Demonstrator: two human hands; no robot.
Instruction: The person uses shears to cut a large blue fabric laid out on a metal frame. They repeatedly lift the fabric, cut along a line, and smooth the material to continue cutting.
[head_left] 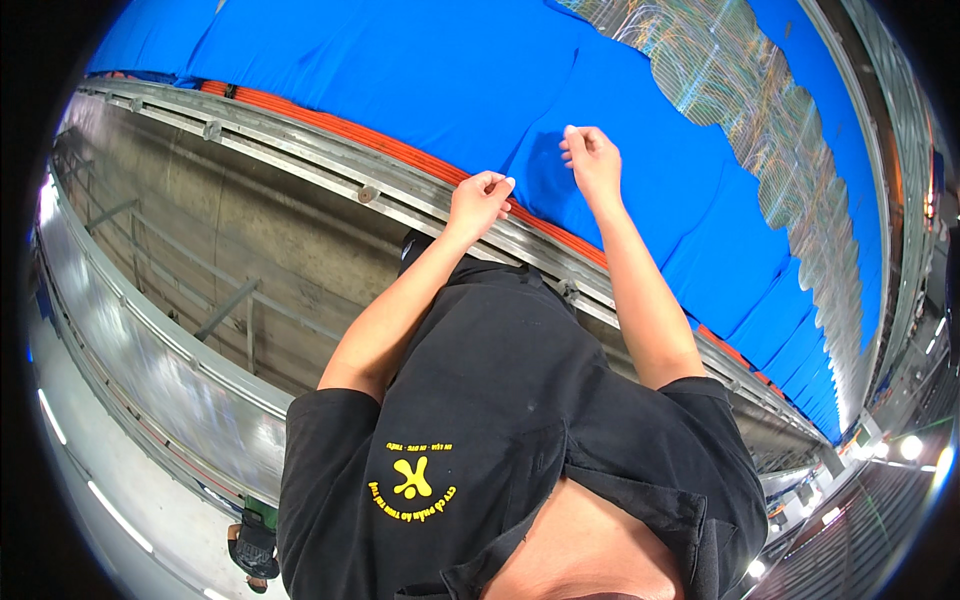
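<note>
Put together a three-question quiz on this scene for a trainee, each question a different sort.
1. What colour is the cloth? A green, B blue, C white.
2. True or false: the right hand is nearer the orange strip than the left hand.
3. Fill in: the shirt in the middle foreground is mostly ____.

Key: 1 B; 2 false, the left hand is nearer; 3 black.

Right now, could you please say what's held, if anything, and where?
The right hand shows nothing held; whether the left hand pinches blue fabric by its edge is unclear.
</note>
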